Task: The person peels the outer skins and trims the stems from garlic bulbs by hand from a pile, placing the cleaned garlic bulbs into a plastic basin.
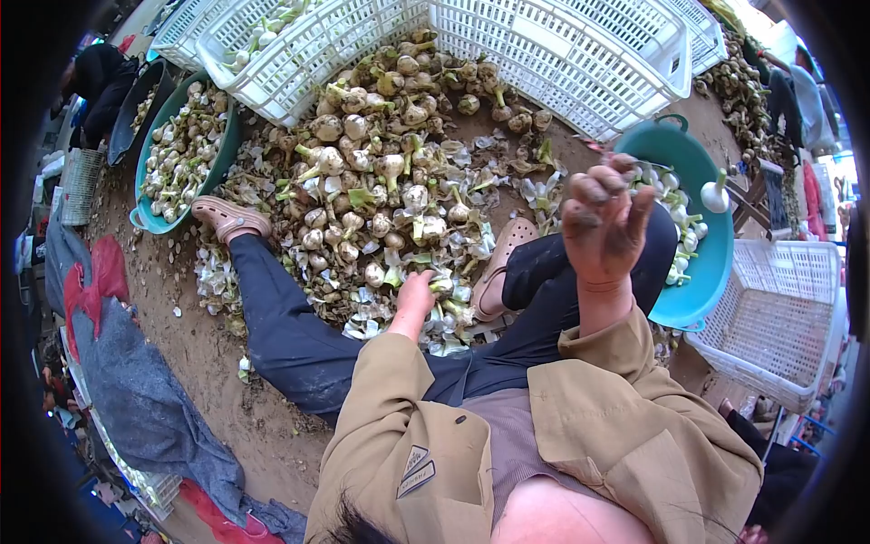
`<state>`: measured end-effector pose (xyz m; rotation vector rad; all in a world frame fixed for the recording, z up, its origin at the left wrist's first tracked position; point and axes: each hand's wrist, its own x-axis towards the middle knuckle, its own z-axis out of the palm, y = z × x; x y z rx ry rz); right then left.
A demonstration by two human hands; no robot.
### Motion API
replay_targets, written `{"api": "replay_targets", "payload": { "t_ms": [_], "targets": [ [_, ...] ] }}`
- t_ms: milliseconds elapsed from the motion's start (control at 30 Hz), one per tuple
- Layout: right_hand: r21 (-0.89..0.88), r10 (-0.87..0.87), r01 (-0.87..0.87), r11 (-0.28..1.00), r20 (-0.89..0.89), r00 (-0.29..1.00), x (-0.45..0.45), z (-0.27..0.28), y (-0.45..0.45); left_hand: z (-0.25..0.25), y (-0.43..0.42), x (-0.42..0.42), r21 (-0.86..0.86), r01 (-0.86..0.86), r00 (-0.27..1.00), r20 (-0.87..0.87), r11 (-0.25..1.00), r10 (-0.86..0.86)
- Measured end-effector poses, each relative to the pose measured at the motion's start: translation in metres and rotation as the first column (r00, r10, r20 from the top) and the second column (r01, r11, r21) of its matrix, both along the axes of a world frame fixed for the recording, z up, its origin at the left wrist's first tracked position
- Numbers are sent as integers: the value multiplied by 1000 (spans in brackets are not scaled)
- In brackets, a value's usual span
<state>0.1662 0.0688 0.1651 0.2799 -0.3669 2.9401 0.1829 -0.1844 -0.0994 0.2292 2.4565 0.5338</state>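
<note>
A large heap of garlic bulbs (390, 168), dirty and with cut stems, lies on the ground between my legs. Low at the near edge of this heap, my left hand (417, 296) has its fingers closed around a garlic bulb (440, 285), which is partly hidden. My right hand (605, 222) is raised above my right knee, palm up, with soiled fingers loosely bent and the thumb apart; no bulb shows in it. Beside it stands a teal basin (710, 263) with cleaned white garlic inside. A single white bulb (715, 196) appears over the basin's right side, apart from my hand.
White plastic crates (562, 63) stand behind the heap. Another teal basin (149, 195) full of garlic is at the left. A white crate (770, 313) sits at the right. Grey cloth (149, 390) and red netting (91, 281) lie left. Other people are at the edges.
</note>
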Motion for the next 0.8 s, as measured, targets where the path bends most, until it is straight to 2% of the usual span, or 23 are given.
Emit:
{"api": "replay_targets", "payload": {
  "t_ms": [67, 100, 167, 200, 233, 300, 333, 367, 400, 433, 467, 533, 567, 633, 667, 733, 767, 800],
  "targets": [
    [341, -10, -72, 937, 233, 972, -3, -23, -15, -7, 3, -1, 153, -118, 985, -104, 981, 134],
    [408, -1, -153, 900, 354, 935, -3, -36, -23, -4, 3, -4, 242, -157, 977, -102, 958, 186],
    [473, -18, -270, 839, 518, 855, -5, -63, -40, 4, -1, -11, 256, -66, 958, -253, 964, 133],
    [562, -75, -306, 768, 554, 829, -6, -68, -48, 5, -2, -12, 325, -74, 953, -256, 943, 163],
    [715, -145, -298, 633, 488, 861, -9, -76, -54, -3, -5, -12, 413, -101, 955, -214, 905, 205],
    [715, -128, -329, 617, 503, 855, -10, -73, -64, -9, -6, -16, 553, -176, 956, -100, 814, 275],
    [710, -103, -355, 608, 514, 852, -10, -75, -67, -9, -5, -18, 711, -364, 925, 199, 602, 324],
    [799, -196, -295, 524, 450, 871, -11, -83, -71, -10, -1, -18, 757, -555, 831, 485, 345, 273],
    [777, -182, -315, 545, 476, 861, -9, -76, -71, 41, 12, -20, 606, -784, 616, 733, 133, 290],
    [775, -186, -338, 534, 498, 847, -8, -79, -72, 65, 18, -21, 615, -789, 599, 768, 2, 227],
    [834, -240, -292, 469, 438, 866, -7, -79, -73, 86, 22, -23, 619, -780, 604, 783, -93, 145],
    [953, -280, -132, 271, 209, 937, -8, -86, -73, 121, 31, -22, 632, -734, 631, 770, -249, 91],
    [967, -267, -116, 229, 177, 947, -7, -87, -74, 125, 30, -21, 609, -738, 628, 777, -289, 34],
    [923, -214, -183, 339, 265, 940, -5, -85, -83, 139, 39, -19, 673, -687, 663, 735, -273, 143],
    [935, -191, -202, 290, 263, 946, -4, -82, -85, 148, 44, -17, 725, -641, 693, 688, -251, 217],
    [884, -139, -240, 401, 317, 938, -1, -84, -92, 152, 47, -14, 858, -506, 786, 503, -94, 360],
    [902, -141, -189, 388, 261, 955, -1, -91, -93, 150, 46, -13, 895, -443, 814, 423, -47, 397],
    [852, -131, -185, 489, 281, 951, 1, -88, -95, 150, 45, -11, 896, -441, 812, 422, -50, 402]
  ]
}}
